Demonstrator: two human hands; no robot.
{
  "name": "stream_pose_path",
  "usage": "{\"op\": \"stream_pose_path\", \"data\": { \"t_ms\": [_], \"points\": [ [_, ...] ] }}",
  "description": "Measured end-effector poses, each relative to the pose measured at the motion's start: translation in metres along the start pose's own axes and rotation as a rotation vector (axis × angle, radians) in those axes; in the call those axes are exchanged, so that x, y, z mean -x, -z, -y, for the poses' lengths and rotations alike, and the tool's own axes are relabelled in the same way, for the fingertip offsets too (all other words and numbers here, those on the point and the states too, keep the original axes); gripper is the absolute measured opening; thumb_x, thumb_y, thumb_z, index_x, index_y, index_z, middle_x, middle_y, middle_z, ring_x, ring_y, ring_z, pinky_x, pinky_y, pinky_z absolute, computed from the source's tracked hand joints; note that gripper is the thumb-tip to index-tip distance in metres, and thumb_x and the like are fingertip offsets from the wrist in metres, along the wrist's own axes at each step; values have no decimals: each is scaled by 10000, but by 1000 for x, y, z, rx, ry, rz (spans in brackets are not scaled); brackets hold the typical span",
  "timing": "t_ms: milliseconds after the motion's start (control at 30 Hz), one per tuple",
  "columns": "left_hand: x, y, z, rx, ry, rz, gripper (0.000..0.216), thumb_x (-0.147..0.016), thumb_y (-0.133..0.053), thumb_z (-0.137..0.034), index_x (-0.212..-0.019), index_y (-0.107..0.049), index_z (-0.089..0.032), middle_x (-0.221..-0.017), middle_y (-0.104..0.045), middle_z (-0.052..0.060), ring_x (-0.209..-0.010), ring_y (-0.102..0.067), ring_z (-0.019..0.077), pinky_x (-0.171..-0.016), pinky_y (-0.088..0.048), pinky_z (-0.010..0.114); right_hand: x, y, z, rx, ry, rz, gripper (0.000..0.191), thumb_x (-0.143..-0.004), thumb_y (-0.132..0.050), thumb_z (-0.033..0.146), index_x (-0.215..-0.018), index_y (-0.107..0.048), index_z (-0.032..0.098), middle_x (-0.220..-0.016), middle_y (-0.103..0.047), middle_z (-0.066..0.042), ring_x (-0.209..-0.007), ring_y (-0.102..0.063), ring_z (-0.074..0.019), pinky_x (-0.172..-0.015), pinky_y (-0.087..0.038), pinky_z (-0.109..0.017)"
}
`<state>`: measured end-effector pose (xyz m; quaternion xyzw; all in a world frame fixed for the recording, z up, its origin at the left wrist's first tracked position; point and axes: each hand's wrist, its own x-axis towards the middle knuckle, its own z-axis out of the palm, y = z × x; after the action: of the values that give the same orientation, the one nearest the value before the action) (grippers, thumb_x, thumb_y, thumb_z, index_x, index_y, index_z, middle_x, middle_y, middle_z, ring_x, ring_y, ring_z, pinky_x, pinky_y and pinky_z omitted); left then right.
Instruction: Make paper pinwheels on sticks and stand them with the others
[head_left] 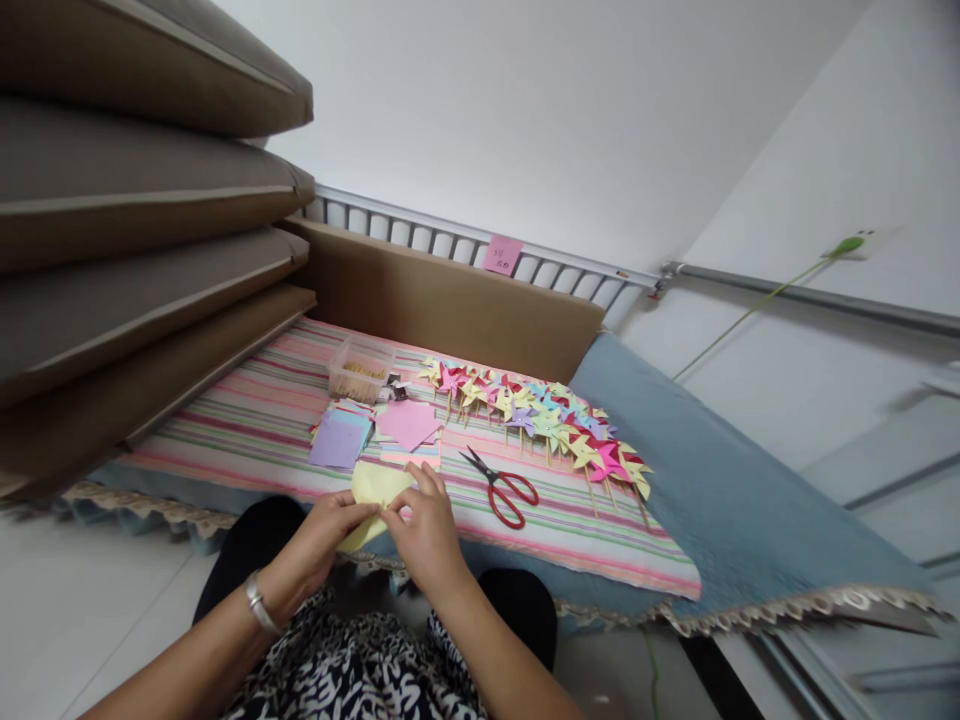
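Between both hands, over the near edge of the striped cloth, is a yellow paper (371, 482), partly folded in toward its middle. My left hand (330, 528) pinches it from the left, with a silver bangle on the wrist. My right hand (426, 520) is closed on its right side, fingertips near the centre. Scissors (504, 490) with red handles lie to the right, blades parted. Beyond the hands are a stack of lilac and blue paper squares (341, 436) and loose pink paper (409, 424). Finished paper pinwheels (536, 420) on sticks lie in rows at the right.
A clear plastic box (358, 370) with small yellowish pieces stands at the back, a small dark object (393, 388) beside it. Stacked brown cushions (150, 230) rise on the left. A brown board (450, 295) stands behind the striped cloth (247, 400); a pink note (502, 254) hangs above.
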<state>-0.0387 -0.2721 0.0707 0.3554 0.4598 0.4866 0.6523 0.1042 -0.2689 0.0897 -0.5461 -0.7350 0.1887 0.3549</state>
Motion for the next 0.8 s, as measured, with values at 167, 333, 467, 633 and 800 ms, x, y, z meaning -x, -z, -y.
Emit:
{"op": "stream_pose_path", "data": {
  "t_ms": [167,333,467,633,800],
  "points": [
    [0,1,3,-4,-1,30,244,-624,-732,-289,-781,-727,-102,-651,-709,58,-522,-547,128,-520,-355,220,0,-4,-2,20,17,-14,86,-704,-650,120,-648,-668,182,-1311,-539,-113,-1312,-345,-269,-1069,-266,-413],
    [-3,2,0,-50,-3,-61,234,-559,-759,-276,-701,-711,-96,-609,-702,55,-500,-543,130,-510,-357,224,-1,2,0,1,10,-6,88,-676,-677,143,-752,-669,186,-1298,-543,-116,-1284,-382,-276,-1059,-281,-423],
    [-6,5,-3,-118,78,6,235,-530,-762,-267,-688,-712,-100,-603,-707,62,-500,-561,143,-516,-371,234,-13,23,-2,-119,-46,-12,426,-636,-684,140,-1055,-620,187,-1219,-585,-109,-1197,-471,-254,-1036,-318,-405],
    [-10,7,-1,-225,110,195,214,-546,-736,-254,-699,-728,-105,-608,-706,60,-506,-571,149,-530,-378,243,-27,36,-15,-596,-392,406,586,-541,-745,212,-1112,-608,214,-1026,-654,-46,-932,-610,-227,-801,-466,-339],
    [-13,7,-3,-340,74,235,162,-548,-718,-222,-672,-711,-117,-577,-683,28,-488,-543,136,-512,-358,241,-26,20,-31,-707,-492,598,350,-463,-771,269,-778,-694,138,-689,-656,0,-604,-573,-141,-608,-447,-257]
  ]
}}
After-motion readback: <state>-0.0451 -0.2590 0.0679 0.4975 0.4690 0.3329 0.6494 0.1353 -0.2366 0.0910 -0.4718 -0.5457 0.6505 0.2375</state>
